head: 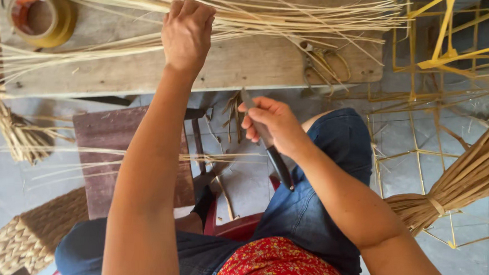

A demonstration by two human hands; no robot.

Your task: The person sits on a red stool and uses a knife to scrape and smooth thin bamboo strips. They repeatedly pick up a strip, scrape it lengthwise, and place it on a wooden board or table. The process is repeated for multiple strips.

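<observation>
Left hand (186, 31) stretched forward onto desk (241, 65), fingers curled down over pale thin strips (283, 18), seemingly pinching a few out of the fanned pile. Right hand (274, 125) held back near the lap, closed around knife (267, 144), black handle trailing toward the wrist, blade poking up past the fingers, kept clear of the reaching arm. Tape roll (40, 19) parked at desk's far left corner. Tied bundle (464, 182) lying at right, over yellow stick frames (445, 37). Woven mat (24, 244) lower left on floor.
</observation>
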